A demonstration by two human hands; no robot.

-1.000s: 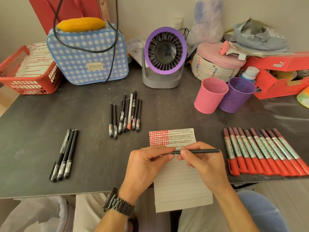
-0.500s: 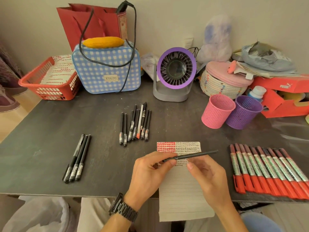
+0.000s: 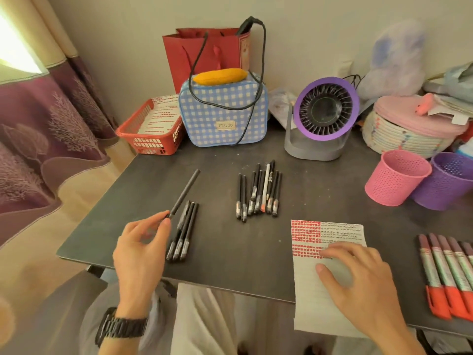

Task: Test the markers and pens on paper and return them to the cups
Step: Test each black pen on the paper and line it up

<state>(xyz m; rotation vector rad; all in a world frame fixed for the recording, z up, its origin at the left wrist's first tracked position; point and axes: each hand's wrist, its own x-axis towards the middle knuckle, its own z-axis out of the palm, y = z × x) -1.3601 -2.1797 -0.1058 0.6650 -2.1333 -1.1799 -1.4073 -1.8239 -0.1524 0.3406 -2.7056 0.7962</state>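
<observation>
My left hand [image 3: 142, 245] pinches one end of a black pen [image 3: 184, 192] between thumb and fingertips, holding it above a group of three black pens [image 3: 183, 231] at the table's left. My right hand [image 3: 358, 275] rests with spread fingers on the lined paper [image 3: 311, 298], which bears red and black test marks at its top. A bundle of several black pens [image 3: 258, 193] lies at the middle of the table. Red-capped markers [image 3: 446, 275] lie in a row at the right edge. An empty pink cup [image 3: 395, 178] and a purple cup [image 3: 446, 184] stand at the back right.
A purple and grey desk fan [image 3: 323, 116], a blue checked bag [image 3: 222, 114] with a black cable over it, a red basket [image 3: 151, 129] and a woven lidded basket [image 3: 407, 129] line the back. The dark table [image 3: 243, 252] ends just before my lap; a curtain [image 3: 43, 134] hangs at the left.
The pen held by both hands over the paper went left in my left hand alone to the three pens. My right hand let go and settled on the paper. View swung left.
</observation>
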